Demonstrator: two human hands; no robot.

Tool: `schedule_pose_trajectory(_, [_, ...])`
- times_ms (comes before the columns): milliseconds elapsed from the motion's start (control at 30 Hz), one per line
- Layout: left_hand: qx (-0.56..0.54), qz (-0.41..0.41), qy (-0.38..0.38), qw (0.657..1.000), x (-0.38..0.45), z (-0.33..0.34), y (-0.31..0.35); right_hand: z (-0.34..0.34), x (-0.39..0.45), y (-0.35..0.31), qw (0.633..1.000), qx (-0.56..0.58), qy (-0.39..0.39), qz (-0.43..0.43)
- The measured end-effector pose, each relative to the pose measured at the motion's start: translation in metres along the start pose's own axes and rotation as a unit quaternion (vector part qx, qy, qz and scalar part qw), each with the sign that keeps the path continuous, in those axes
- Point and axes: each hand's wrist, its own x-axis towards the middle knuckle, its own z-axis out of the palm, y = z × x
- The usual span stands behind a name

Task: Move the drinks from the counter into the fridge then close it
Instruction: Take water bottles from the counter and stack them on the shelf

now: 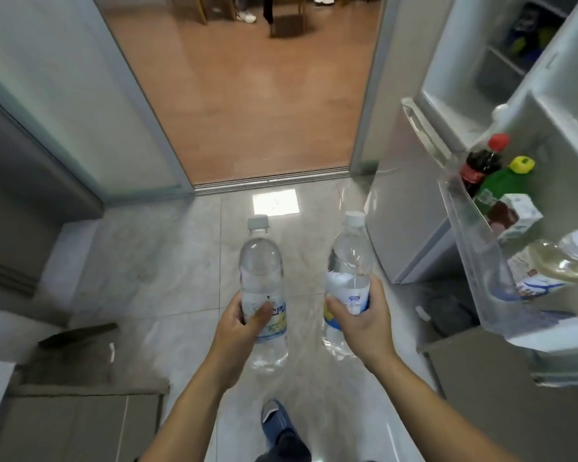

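My left hand (239, 328) grips a clear plastic bottle (262, 271) with a grey cap and a yellow-and-blue label. My right hand (361, 320) grips a second clear bottle (349, 258) with a white cap and a blue label. Both bottles are upright over the tiled floor, side by side and apart. At the right the fridge door (548, 135) stands open. Its clear door shelf (474, 235) holds a cola bottle (481, 165), a green bottle (501, 185), a carton (514, 215) and a pale bottle (561, 258).
The fridge body (411, 201) is just right of my right hand. A sliding glass door (80, 105) at the left frames a doorway onto a wooden floor (247, 95). Cardboard boxes (80, 411) lie at bottom left and another box (481, 378) under the fridge door. My blue shoe (276, 420) is below.
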Motion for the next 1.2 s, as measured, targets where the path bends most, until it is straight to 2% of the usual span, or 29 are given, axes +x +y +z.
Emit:
schedule_pose_trajectory(200, [-0.006,0.013,-0.006,1.000,0.071,-0.029,0.041,0.054,0.057,-0.020,1.000,0.017,0.014,0.018])
schedule_pose_trajectory(467, [0.015,0.001,-0.051,0.999,0.187,-0.010,0.080,0.075,0.157,-0.019,0.997,0.027,0.071,0.028])
schedule_pose_trajectory(733, [0.053,-0.011,-0.116,0.992,0.322,0.043,0.139,0.067,0.291,-0.022,0.988,0.071,0.129,0.042])
schedule_pose_trajectory(933, [0.064,0.001,-0.162,0.985,0.407,0.085,0.180,0.040,0.376,-0.026,0.979,0.056,0.190,0.040])
schedule_pose_trajectory(1200, [0.105,0.004,-0.254,0.961,0.515,0.150,0.211,0.009,0.455,-0.026,0.946,0.021,0.320,0.052])
